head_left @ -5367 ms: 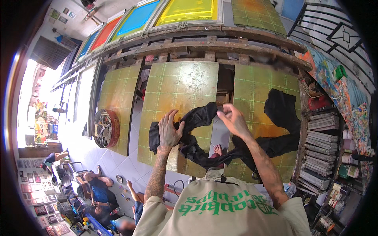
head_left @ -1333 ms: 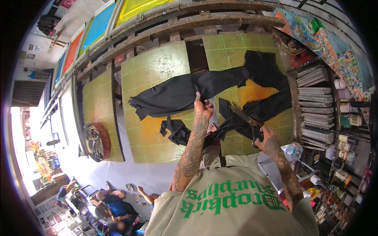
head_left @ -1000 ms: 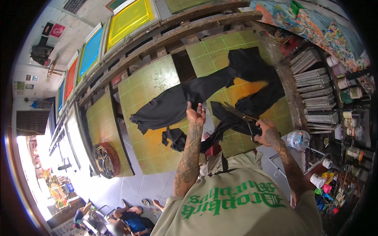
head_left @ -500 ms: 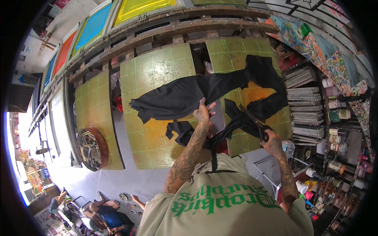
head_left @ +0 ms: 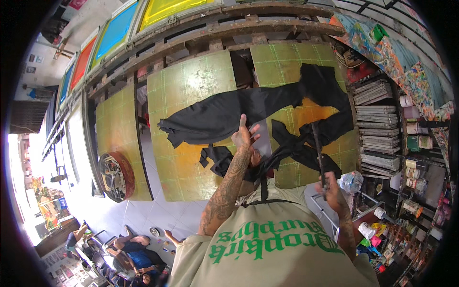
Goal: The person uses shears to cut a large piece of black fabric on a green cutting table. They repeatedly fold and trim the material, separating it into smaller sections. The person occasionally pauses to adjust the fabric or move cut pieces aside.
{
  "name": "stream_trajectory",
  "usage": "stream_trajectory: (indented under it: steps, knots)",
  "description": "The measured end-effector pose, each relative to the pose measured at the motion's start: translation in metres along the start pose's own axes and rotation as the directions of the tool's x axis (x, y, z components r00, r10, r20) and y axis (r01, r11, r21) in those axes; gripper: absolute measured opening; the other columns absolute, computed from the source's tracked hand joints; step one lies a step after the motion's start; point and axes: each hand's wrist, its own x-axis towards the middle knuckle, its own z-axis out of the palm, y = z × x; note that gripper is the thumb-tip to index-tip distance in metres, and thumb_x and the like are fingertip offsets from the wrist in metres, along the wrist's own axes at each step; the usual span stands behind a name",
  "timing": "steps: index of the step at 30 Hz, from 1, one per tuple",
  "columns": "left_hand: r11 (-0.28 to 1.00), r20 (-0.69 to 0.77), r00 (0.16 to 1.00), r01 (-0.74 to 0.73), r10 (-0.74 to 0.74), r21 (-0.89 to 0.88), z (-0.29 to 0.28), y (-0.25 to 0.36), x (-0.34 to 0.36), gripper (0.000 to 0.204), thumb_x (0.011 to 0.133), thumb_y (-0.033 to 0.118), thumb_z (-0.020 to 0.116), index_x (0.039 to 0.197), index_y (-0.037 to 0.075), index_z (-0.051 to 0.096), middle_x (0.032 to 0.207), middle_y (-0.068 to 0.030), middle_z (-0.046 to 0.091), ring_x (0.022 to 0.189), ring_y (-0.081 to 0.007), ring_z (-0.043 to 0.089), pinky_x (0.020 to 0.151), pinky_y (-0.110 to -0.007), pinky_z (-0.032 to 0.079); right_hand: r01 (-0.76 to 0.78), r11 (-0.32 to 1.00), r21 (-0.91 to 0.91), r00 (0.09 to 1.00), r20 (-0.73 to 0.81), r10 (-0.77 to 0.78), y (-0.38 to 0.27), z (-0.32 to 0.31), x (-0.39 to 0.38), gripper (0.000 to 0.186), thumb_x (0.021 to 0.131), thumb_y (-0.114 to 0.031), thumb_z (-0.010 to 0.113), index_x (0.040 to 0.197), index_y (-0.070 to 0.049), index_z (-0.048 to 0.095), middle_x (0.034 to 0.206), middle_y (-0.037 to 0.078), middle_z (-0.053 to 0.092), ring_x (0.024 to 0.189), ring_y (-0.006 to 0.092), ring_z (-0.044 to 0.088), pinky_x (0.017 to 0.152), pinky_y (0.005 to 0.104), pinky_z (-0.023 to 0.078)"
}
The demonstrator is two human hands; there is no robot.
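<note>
A long piece of black fabric (head_left: 201,122) lies spread across two panels, joined at the right to more black cloth. My left hand (head_left: 246,134) rests at its lower edge, thumb on the cloth, fingers spread. Below it, a crumpled black scrap (head_left: 220,160) is partly hidden by my forearm. My right hand (head_left: 330,189) grips long dark scissors (head_left: 318,146) near the lower edge of the right panel, their blades pointing up over twisted black strips (head_left: 289,148). The fingers of that hand are blurred around the handles.
Green-gridded panels (head_left: 167,86) sit below a wooden rail (head_left: 201,38) and coloured screens (head_left: 112,31). A red round tin (head_left: 129,177) holds tools at left. Stacked slabs (head_left: 375,134), jars (head_left: 416,143) and a plastic bottle (head_left: 350,182) stand at right. Other people (head_left: 136,258) are at lower left.
Since the earliest frame, the cloth has been spread longer and scissors have appeared in my right hand. In the last second that hand has moved down and right, the blades turning more upright.
</note>
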Motion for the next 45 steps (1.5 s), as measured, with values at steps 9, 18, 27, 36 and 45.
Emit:
stream_trajectory:
  steps: [9,18,27,36,45]
  knots:
    - [0.991,-0.024,0.999,-0.025,0.029,0.13,0.003,-0.002,0.0,0.051,0.085,0.033,0.077,0.105,-0.009,0.058,0.095,-0.0153,0.065,0.06,-0.0222,0.068,0.042,-0.032,0.053,-0.399,0.092,0.912,0.861,0.408,-0.303,-0.039,0.05,0.011,0.083,0.08,-0.083,0.048,0.117,-0.008,0.047,0.097,0.008,0.053,0.087,0.026,0.059,0.086,0.0397,0.048]
    - [0.94,0.091,0.983,-0.178,0.158,0.291,-0.012,-0.013,0.018,0.059,0.083,0.044,0.077,0.103,-0.01,0.064,0.076,-0.0132,0.064,0.051,-0.0178,0.055,0.043,-0.032,0.042,-0.309,0.744,0.593,0.803,0.582,-0.13,-0.01,0.096,0.043,0.052,0.098,-0.055,0.053,0.118,-0.007,0.048,0.084,0.001,0.055,0.075,0.0116,0.061,0.06,0.0251,0.049]
    - [0.861,0.061,0.967,-0.248,0.247,0.444,-0.01,-0.002,0.006,0.05,0.083,0.047,0.077,0.082,-0.003,0.073,0.052,0.0021,0.043,0.044,-0.0105,0.038,0.042,-0.031,0.03,-0.123,0.839,0.529,0.912,0.394,-0.115,-0.054,0.148,0.089,0.057,0.097,-0.049,0.058,0.14,-0.016,0.038,0.081,-0.002,0.052,0.057,0.0048,0.052,0.045,0.0202,0.042]
    - [0.819,0.099,0.907,-0.413,0.409,0.399,-0.018,-0.02,0.025,0.048,0.082,0.046,0.078,0.071,0.0,0.068,0.052,0.0029,0.043,0.044,-0.0095,0.036,0.042,-0.032,0.029,-0.086,0.751,0.655,0.918,0.345,-0.196,-0.057,0.161,0.104,0.059,0.093,-0.049,0.066,0.134,-0.012,0.046,0.075,-0.004,0.051,0.051,0.0033,0.05,0.042,0.0189,0.038]
    - [0.795,0.172,0.87,-0.493,0.463,0.352,-0.022,-0.022,0.028,0.042,0.085,0.041,0.076,0.074,0.001,0.071,0.055,0.0038,0.046,0.048,-0.009,0.037,0.046,-0.03,0.03,-0.019,0.864,0.503,0.936,0.313,-0.162,-0.064,0.16,0.109,0.056,0.096,-0.047,0.061,0.126,-0.001,0.049,0.081,0.002,0.055,0.061,0.0127,0.053,0.058,0.0295,0.045]
